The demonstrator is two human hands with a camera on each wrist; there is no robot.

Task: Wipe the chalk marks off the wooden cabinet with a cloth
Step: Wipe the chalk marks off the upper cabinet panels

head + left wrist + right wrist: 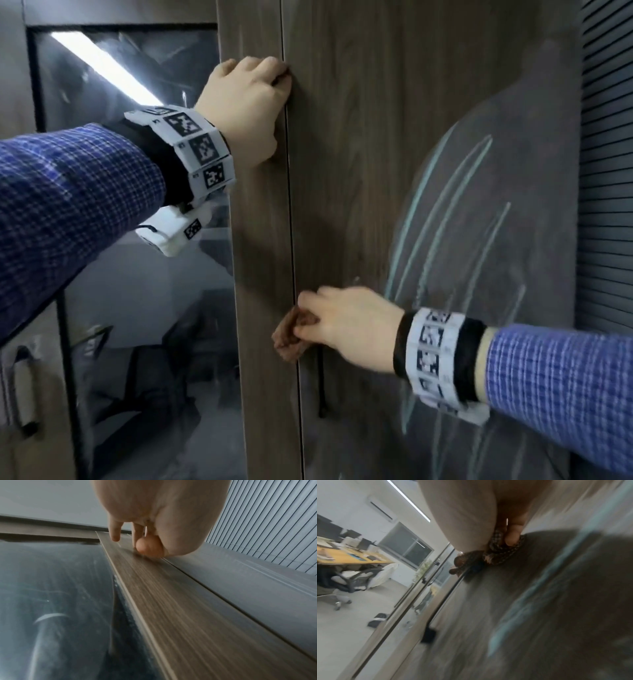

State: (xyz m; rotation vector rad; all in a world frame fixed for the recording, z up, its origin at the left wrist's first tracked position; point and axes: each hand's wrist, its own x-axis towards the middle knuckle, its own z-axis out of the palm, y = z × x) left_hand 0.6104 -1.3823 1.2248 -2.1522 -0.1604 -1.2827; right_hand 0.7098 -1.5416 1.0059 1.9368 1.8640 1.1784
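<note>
Several pale blue chalk marks arc across the right cabinet door, right of where the cloth sits at the door seam. Right hand has its fingers curled round the bunched cloth, pressing it to the wood. Left hand braces the narrow panel, fingers hooked at the door's edge. Best to sweep rightward with firm, overlapping strokes, refolding to clean fabric.
</note>
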